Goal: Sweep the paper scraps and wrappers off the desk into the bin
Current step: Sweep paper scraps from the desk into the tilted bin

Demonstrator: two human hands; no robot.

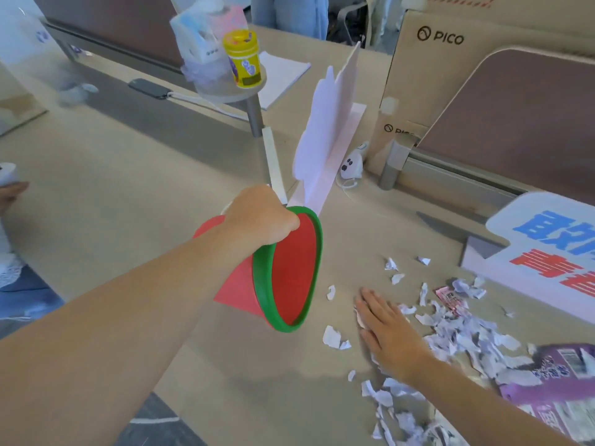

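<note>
My left hand (260,215) grips the green rim of a red bin (289,272), held tilted above the desk with its mouth facing right toward the scraps. My right hand (391,333) lies flat and open on the desk, fingers spread, at the left edge of a pile of torn white paper scraps (463,336). A few loose scraps (333,338) lie between the bin and that hand. A pink wrapper (450,297) sits at the far side of the pile, and a purple wrapper (557,375) lies at the right.
A white sign with blue and red characters (544,249) lies at the right. White foam board pieces (325,130) stand behind the bin. A yellow jar (243,59) sits on a round stand; a cardboard PICO box (441,59) stands behind. Another person's hand (9,191) is at far left.
</note>
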